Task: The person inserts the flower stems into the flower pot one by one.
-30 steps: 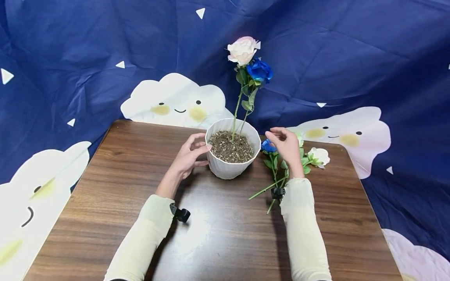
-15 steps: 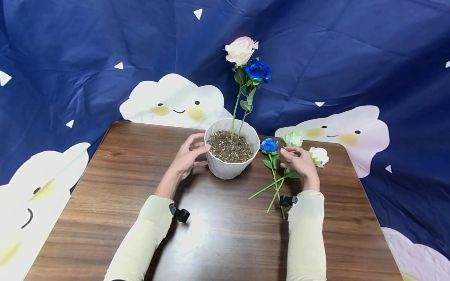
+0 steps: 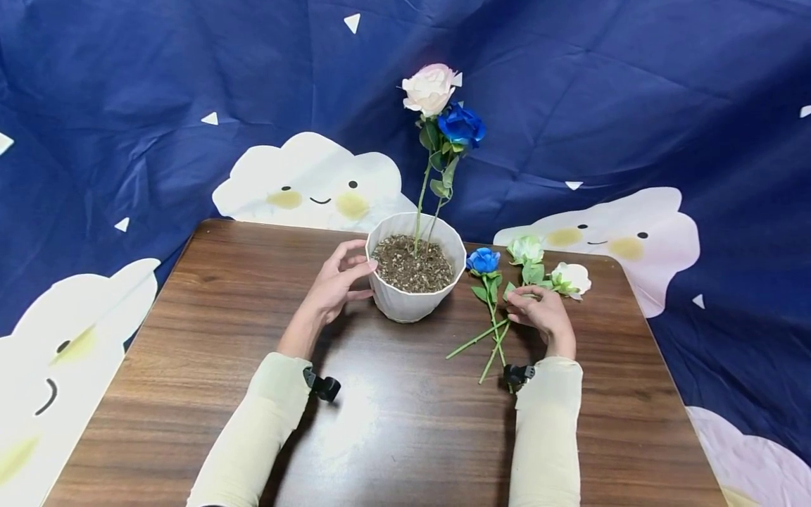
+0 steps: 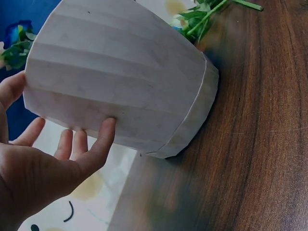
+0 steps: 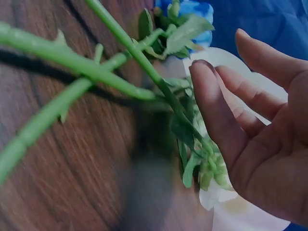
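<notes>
My left hand (image 3: 332, 285) rests against the left side of a white flowerpot (image 3: 408, 306), thumb at the rim and fingertips on the outer wall (image 4: 120, 77). The pot holds brown soil (image 3: 412, 264). A pale pink rose (image 3: 429, 90) and a blue rose (image 3: 461, 125) stand upright in it. My right hand (image 3: 545, 310) hovers over the loose flowers with fingers loosely bent; in the right wrist view, its thumb and fingers are apart beside a green stem (image 5: 130, 45). Lying there are a blue rose (image 3: 484, 261), a pale green rose (image 3: 526, 249) and a white rose (image 3: 572, 280).
The loose flowers' stems (image 3: 475, 339) cross on the brown wooden table (image 3: 405, 422) right of the pot. A dark blue cloth (image 3: 570, 91) with smiling clouds hangs behind the table. Black wrist cameras (image 3: 325, 386) sit on both sleeves.
My right hand has moved from beside the pot, right and toward me, then lowered over the loose flowers' stems, uncovering the blue and pale green blooms. The left hand stays on the pot.
</notes>
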Available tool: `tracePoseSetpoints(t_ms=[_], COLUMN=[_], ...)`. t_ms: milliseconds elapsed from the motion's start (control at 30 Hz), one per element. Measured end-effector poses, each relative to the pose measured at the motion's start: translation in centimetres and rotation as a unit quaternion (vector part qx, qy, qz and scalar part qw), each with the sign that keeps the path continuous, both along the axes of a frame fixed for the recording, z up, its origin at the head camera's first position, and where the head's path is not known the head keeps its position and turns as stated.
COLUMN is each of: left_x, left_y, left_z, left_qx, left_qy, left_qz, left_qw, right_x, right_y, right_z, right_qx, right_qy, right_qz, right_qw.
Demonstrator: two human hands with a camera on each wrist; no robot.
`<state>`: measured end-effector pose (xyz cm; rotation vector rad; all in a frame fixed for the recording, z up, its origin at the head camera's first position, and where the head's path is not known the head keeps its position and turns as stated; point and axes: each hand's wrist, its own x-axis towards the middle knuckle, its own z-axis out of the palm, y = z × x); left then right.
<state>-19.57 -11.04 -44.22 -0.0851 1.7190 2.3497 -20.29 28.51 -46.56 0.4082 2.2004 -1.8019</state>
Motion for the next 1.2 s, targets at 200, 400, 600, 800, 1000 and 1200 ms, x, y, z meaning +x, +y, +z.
tracePoseSetpoints(t_ms=[200, 400, 600, 800, 1000, 1200], left_x=[0.0, 0.0, 0.0, 0.1, 0.1, 0.0], left_y=[-0.1, -0.1, -0.1, 0.0, 0.0, -0.1], left_z=[0.0, 0.0, 0.1, 0.1, 0.1, 0.0], left_qx=[-0.001, -0.002, -0.002, -0.003, -0.004, -0.002], left_qy=[0.002, 0.004, 0.006, 0.003, 0.002, 0.004], left_qz=[-0.002, -0.004, 0.0, -0.005, -0.002, -0.004], left_qw=[1.0, 1.0, 1.0, 1.0, 1.0, 1.0], right_x=[-0.3, -0.6, -1.1, -1.2, -1.1, -0.7], right_y=[-0.9, -1.6, -2.6, -3.0, -2.8, -2.6], right_z=[-0.5, -0.8, -0.7, -0.8, -1.3, -1.2], right_qx=[0.022, 0.11, 0.267, 0.348, 0.301, 0.191], right_qy=[-0.001, 0.004, -0.008, -0.016, 0.005, 0.033], right_qz=[0.069, 0.124, 0.164, 0.179, 0.135, 0.058], right_qw=[0.9974, 0.9861, 0.9496, 0.9201, 0.944, 0.9794])
